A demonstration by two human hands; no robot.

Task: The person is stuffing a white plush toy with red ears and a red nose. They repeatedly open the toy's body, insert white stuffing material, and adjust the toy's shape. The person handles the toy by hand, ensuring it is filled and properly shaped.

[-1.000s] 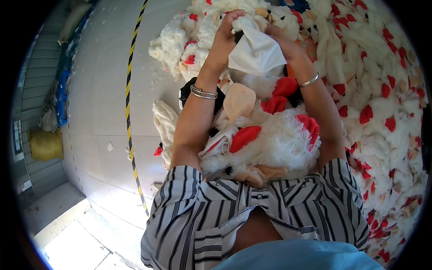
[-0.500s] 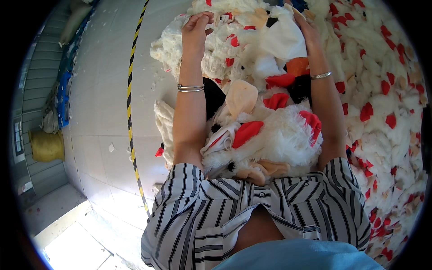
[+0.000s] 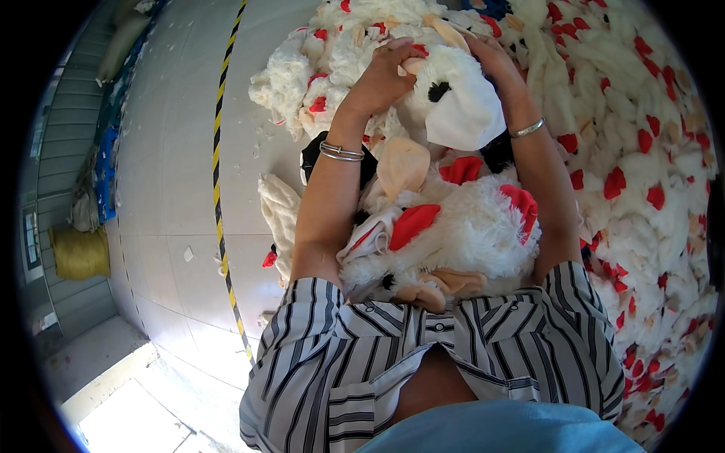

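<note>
An unstuffed plush toy skin [image 3: 462, 106] in white, with a black patch and a beige ear-like piece at its top, is held out at the far middle between my hands. My left hand [image 3: 387, 79] closes on its left edge, fingers bent round a beige part. My right hand [image 3: 495, 64] grips the upper right side, its fingertips partly hidden behind the fabric. Nearer, in my lap, lies a heap of fluffy white plush skins [image 3: 468, 226] with red and beige ear pieces. A black piece [image 3: 366, 166] shows beside my left forearm.
More white plush skins [image 3: 294, 83] with red bits are piled beyond my hands. A large spread of white and red plush pieces [image 3: 642, 241] covers the right side. On the grey floor [image 3: 170, 166] runs a black-and-yellow tape line [image 3: 217, 166]; a yellow sack [image 3: 79, 251] stands far left.
My left hand has moved right and closed on the plush skin's left edge. The skin has shifted a little lower, and its black patch has moved left and down.
</note>
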